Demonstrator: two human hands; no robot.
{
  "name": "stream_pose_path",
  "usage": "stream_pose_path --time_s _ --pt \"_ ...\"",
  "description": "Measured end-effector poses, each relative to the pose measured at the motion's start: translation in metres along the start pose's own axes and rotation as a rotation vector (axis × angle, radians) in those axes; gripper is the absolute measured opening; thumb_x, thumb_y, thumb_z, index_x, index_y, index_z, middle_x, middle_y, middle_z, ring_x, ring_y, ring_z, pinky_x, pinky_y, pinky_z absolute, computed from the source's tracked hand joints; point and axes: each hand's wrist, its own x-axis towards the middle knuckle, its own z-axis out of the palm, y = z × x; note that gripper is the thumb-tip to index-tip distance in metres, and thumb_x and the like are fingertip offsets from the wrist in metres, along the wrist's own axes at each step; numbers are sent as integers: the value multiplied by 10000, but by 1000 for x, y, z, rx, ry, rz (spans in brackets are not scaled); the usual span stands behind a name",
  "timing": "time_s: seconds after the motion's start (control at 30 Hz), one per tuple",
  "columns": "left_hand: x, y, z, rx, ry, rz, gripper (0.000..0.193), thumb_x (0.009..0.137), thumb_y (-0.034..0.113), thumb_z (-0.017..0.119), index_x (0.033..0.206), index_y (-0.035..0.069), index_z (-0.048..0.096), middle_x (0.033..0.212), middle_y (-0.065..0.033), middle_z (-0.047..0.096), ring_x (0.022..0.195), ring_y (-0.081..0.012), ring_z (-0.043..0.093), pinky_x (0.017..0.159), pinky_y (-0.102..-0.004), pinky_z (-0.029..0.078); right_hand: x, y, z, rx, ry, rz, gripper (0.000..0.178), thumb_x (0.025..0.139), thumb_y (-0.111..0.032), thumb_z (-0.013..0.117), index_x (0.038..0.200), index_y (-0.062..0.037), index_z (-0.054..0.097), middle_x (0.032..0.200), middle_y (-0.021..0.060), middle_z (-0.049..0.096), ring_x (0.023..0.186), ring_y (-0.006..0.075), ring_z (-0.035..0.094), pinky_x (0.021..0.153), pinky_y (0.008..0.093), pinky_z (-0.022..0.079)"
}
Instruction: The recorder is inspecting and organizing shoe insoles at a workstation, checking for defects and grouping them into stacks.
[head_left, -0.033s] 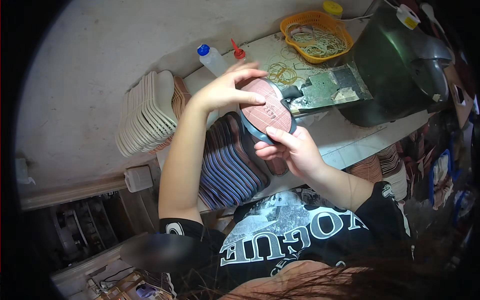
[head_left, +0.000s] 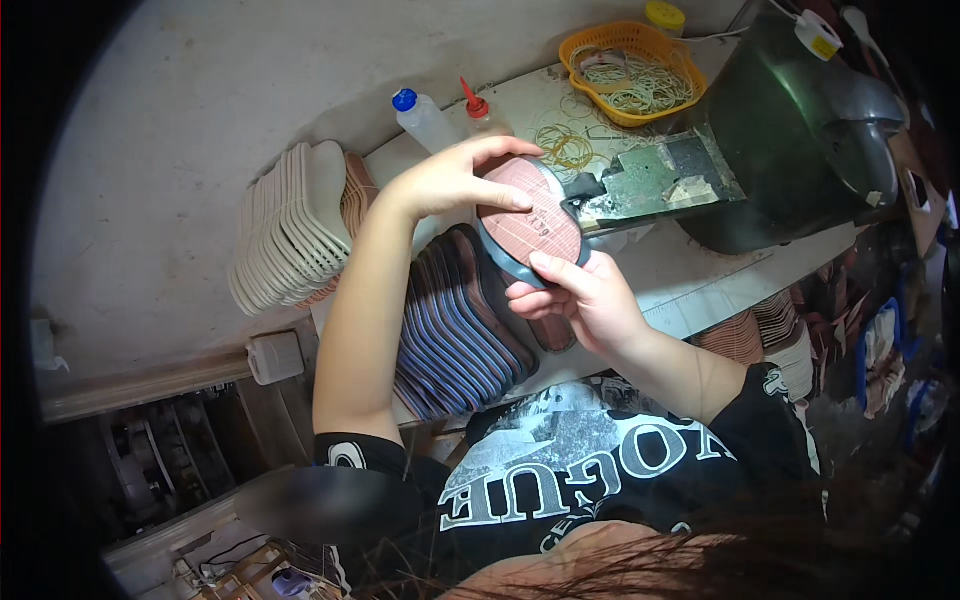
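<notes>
**A:** Compared with the other frame, honestly nothing's different. Same pose, same sole (head_left: pixel 528 226), same spot. Both are the same instant as far as anyone can tell.

**B:** Agreed. Where's the sole sitting though?

**A:** Held up over the table (head_left: pixel 690 285), right at the front of the dark machine (head_left: pixel 790 130), above the row of stacked soles (head_left: pixel 455 330). Reddish ribbed face toward the camera, blue-grey rim round it. Long axis runs diagonal, upper left to lower right, rounded end down by the right hand (head_left: pixel 585 300).

**B:** Grip?

**A:** Left hand (head_left: pixel 450 180) lies over the top end, fingers spread flat on the face. The right one pinches the lower edge, thumb on top, fingers curled under. So both are closed on that one sole.

**B:** Counts?

**A:** One sole in hand, two hands, two bottles: blue cap (head_left: pixel 422 118) and red nozzle (head_left: pixel 480 112). One orange basket (head_left: pixel 600 45) of rubber bands, one pale stack (head_left: pixel 290 225) at the left. Stacked pieces are too many and too tight to count.
</notes>
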Motion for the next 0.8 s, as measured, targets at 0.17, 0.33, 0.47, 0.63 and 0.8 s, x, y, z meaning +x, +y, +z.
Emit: stream_pose_path --time_s 0.17,0.33,0.47,0.63,0.8 --pt "21 -1 -17 -71 -185 -38 548 747 277 795 1194 59 567 1084 -32 610 1033 -133 544 933 -278 429 9 -11 -7 25 -68 30 387 968 -282 538 1156 55 558 972 197 683 838 256 705 761 355 574" --pt "25 1 -22 -50 -245 -93 411 767 201 776 1092 51 573 979 14 603 939 -81 540 847 -238 440 6 -16 -8 49 -180 27 454 1024 -305 405 1202 99 509 1043 219 656 950 270 680 899 370 527" --pt "19 3 -25 -67 -251 -140 401 780 249 766 1076 58 574 941 24 600 909 -79 534 812 -232 433 7 -19 -2 -50 -119 25 457 1025 -306 404 1181 104 531 1054 216 651 945 260 682 896 354 529" --pt "7 4 -22 -57 -197 -184 406 795 270 752 1093 61 573 972 10 600 928 -89 534 827 -238 434 9 -22 0 -50 -80 15 453 1013 -286 424 1256 92 485 1083 228 648 963 286 680 906 355 525" --pt "-6 -4 -14 -102 -126 -193 434 799 287 749 1120 54 572 1005 -9 602 957 -101 543 843 -244 439 10 -28 0 16 -82 40 467 1007 -287 435 1224 120 503 1078 232 649 940 287 686 891 352 534"
